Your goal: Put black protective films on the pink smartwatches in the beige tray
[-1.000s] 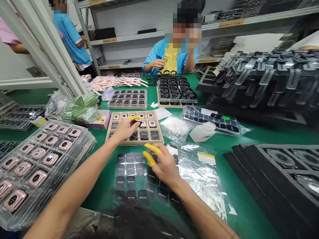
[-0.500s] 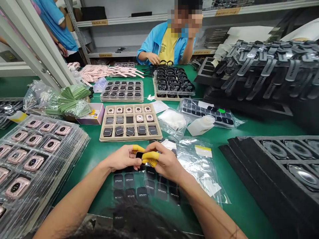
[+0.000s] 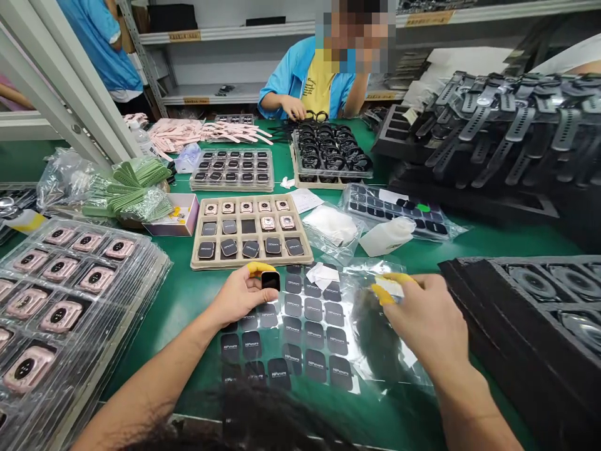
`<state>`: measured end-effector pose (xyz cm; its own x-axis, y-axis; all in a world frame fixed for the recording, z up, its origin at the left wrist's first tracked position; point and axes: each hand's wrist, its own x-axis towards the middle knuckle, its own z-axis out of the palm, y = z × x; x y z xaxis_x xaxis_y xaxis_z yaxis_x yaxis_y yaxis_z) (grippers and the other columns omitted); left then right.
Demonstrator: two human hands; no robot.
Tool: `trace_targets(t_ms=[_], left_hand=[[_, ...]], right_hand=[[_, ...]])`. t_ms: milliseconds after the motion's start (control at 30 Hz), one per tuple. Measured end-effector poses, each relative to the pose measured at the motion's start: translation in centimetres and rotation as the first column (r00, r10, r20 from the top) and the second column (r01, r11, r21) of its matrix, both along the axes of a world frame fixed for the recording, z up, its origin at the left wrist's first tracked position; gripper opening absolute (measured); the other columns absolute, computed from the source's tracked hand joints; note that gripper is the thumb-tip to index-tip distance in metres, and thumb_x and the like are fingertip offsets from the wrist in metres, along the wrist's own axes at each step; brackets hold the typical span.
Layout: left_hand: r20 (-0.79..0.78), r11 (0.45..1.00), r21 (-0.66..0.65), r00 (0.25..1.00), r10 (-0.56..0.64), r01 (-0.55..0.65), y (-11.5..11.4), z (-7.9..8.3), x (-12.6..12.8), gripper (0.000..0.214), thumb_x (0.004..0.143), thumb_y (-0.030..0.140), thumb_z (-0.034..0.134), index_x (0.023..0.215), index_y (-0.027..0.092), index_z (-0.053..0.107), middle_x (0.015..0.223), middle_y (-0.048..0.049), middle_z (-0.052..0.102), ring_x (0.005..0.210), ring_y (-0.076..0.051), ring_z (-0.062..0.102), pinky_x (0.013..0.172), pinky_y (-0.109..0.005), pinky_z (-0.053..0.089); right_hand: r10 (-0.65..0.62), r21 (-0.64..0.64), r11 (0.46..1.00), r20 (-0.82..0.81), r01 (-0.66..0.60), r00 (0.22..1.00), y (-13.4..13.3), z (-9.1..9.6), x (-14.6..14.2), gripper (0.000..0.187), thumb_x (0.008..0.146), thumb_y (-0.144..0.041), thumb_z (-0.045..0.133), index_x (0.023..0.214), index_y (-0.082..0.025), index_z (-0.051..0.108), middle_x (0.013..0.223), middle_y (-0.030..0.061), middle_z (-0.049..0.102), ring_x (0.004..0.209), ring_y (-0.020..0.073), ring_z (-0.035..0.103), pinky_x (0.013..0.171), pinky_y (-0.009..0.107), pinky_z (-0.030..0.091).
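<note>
Right now the left hand (image 3: 245, 295) grasps a small square watch (image 3: 270, 281) between thumb and fingers, its dark screen turned to the camera, just in front of the beige tray (image 3: 252, 264). Yellow finger covers (image 3: 257, 267) show on both hands. The right hand (image 3: 425, 313) is out to the right of the beige tray and nearer the person, fingers bent over a clear plastic bag (image 3: 355, 300); whether they grip anything, I cannot tell.

Inside the beige tray, the back row carries five watch cases (image 3: 246, 207), while dark squares with pale print (image 3: 273, 245) show in the front row. In front of the beige tray, nearer the person, dark square stickers (image 3: 315, 336) sit in rows on clear film, with a white scrap (image 3: 323, 274) over some of them. To the right of the beige tray are a bag with white contents (image 3: 332, 228) and a white bottle (image 3: 389, 237), tilted. To its left stands a stack of clear trays (image 3: 153, 266) with pink watch cases, and green straps (image 3: 134, 188) lie beyond these. Behind the beige tray, across the table, a co-worker (image 3: 315, 81) sits by black bands (image 3: 328, 150).
</note>
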<state>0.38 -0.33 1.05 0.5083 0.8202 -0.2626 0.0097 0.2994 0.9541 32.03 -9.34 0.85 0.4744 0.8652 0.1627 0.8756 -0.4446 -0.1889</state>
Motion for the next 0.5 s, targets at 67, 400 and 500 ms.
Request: trace_targets(t_ms=[67,400,500], left_hand=[[-0.027,1.0,-0.006,1.0,0.009,-0.009,-0.2,0.1,0.2,0.061,0.064,0.03,0.094,0.118,0.017,0.067,0.098,-0.005,0.073,0.084,-0.015,0.069,0.081,-0.028,0.055],[-0.063,0.998,-0.066,0.998,0.003,-0.007,-0.3,0.3,0.2,0.073,0.058,0.026,0.095,0.124,0.015,0.066,0.075,-0.0028,0.075,0.069,-0.017,0.07,0.065,-0.025,0.051],[-0.06,0.999,-0.034,0.998,0.003,-0.005,-0.4,-0.1,0.5,0.072,0.056,0.022,0.095,0.122,0.013,0.068,0.077,-0.0035,0.076,0.071,-0.018,0.072,0.067,-0.026,0.054]], right_hand=[[0.144,0.064,0.987,0.024,-0.145,0.989,1.5,-0.4,-2.5,0.033,0.085,-0.025,0.057,0.114,-0.018,0.071,0.108,0.0152,0.066,0.086,0.0274,0.064,0.061,0.035,0.042],[0.667,0.442,0.706,-0.149,-0.554,0.73,4.8,1.2,-7.5,0.012,0.093,-0.02,0.058,0.094,-0.022,0.069,0.086,0.0049,0.068,0.08,0.0206,0.062,0.069,0.031,0.048],[0.834,0.44,0.518,-0.071,-0.733,0.547,4.5,1.4,-10.1,0.015,0.098,-0.024,0.056,0.1,-0.022,0.071,0.088,0.0059,0.068,0.079,0.0198,0.063,0.069,0.031,0.05]])
